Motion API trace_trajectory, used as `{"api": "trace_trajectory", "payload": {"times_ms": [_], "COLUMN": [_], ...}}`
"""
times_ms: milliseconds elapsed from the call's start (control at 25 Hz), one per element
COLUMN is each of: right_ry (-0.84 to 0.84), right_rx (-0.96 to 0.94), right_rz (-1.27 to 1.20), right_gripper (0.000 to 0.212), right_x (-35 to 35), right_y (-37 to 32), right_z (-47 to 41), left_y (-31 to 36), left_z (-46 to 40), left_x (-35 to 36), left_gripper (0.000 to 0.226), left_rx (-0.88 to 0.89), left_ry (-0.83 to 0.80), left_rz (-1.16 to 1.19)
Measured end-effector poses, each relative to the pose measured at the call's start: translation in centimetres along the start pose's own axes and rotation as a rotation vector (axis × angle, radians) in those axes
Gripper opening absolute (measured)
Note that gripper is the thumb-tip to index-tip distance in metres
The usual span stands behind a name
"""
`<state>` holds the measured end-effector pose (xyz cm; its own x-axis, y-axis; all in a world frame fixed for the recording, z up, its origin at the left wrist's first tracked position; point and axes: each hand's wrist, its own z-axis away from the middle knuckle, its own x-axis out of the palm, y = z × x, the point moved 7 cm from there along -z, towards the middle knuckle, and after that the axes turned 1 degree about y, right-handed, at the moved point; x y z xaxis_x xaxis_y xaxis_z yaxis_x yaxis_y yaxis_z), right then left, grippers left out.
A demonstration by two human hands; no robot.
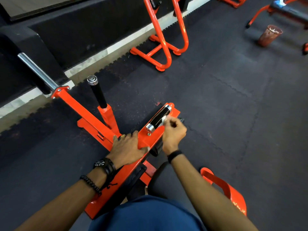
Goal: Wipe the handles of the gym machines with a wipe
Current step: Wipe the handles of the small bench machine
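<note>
An orange gym machine (pixel 93 117) stands low in front of me. Its near black handle (pixel 159 118) with chrome end caps lies across the orange arm. My right hand (pixel 174 132) pinches a small white wipe (pixel 164 120) against the right side of this handle. My left hand (pixel 129 148) rests flat on the orange arm just left of the handle, fingers spread. A second black handle (pixel 98 94) with a chrome cap rises upright further left, with no hand on it.
A chrome weight sleeve (pixel 37 71) juts up to the left. An orange rack (pixel 164 35) stands on the dark rubber floor ahead. A reddish bin (pixel 269 35) and an orange bench (pixel 288 10) sit far right. An orange part (pixel 228 189) lies by my right arm.
</note>
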<state>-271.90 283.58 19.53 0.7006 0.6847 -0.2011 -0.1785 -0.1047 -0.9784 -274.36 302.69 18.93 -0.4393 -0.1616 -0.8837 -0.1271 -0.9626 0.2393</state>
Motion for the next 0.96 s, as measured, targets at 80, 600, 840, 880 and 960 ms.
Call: {"api": "trace_trajectory", "payload": {"times_ms": [80,600,840,880,960], "right_ry": [0.041,-0.481,-0.378,-0.37,-0.462], "right_rx": [0.087,0.635,0.684,0.693,0.738], "right_rz": [-0.049,-0.562,-0.511,-0.522,-0.565], "right_gripper": [0.018,0.032,0.022,0.022,0.024], "right_x": [0.3,5.0,5.3,5.3,5.6], "right_y": [0.2,2.9,4.9,4.6,4.6], "right_z": [-2.4,1.7,-3.0,-3.2,-0.2], "left_y": [-0.1,-0.2,-0.4,-0.4,-0.5], "left_z": [0.1,0.7,0.5,0.5,0.4], "left_x": [0.1,-0.2,-0.1,0.1,0.1], "left_gripper": [0.087,0.079,0.084,0.085,0.085], "left_rx": [0.002,-0.021,-0.022,-0.02,-0.024], "left_ry": [-0.008,0.014,0.015,0.013,0.025], "left_rz": [0.011,0.03,0.043,0.044,0.04]}}
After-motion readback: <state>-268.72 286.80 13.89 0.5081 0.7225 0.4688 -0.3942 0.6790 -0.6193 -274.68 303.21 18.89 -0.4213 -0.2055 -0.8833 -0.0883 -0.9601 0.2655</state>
